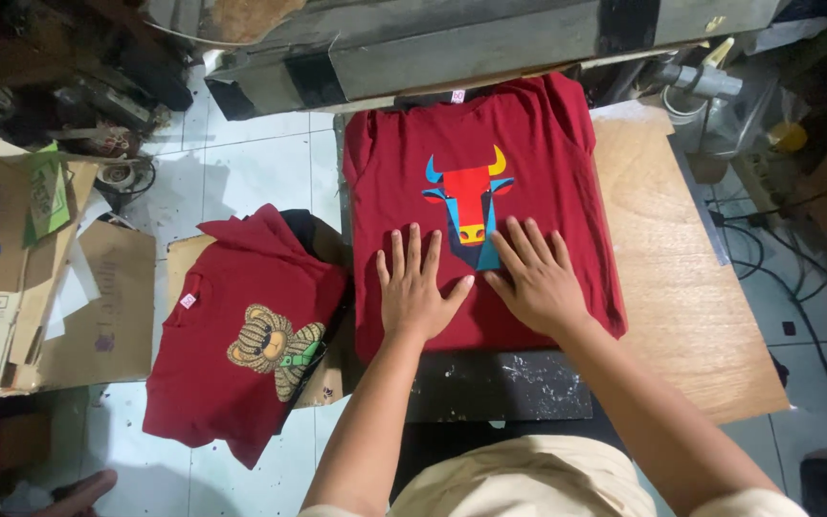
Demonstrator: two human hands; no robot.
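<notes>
Both hands lie flat, palms down, fingers spread, on the lower half of a dark red T-shirt [471, 172]. Neither hand grips anything; they press on the cloth. The left hand [415, 287] sits just left of the shirt's middle line, the right hand [533, 280] just right of it, thumbs angled toward each other and nearly meeting below the printed bull's head [469, 199]. The right fingertips touch the lower edge of that print; the left fingertips stop just beside it.

The shirt runs lengthwise straight away from the person: hem nearest the body, collar at the far end, tucked under the grey slab of a press [452, 43]. So the print lies directly ahead of both hands, about equally near to each, slightly closer to the right.

The shirt covers a dark platen [500, 388], speckled with paint at its near edge. A wooden table [691, 287] spreads to the right. To the left, well apart from the hands, a second red shirt with a bear print [241, 335] lies over cardboard [107, 297], above a tiled floor [251, 163].
</notes>
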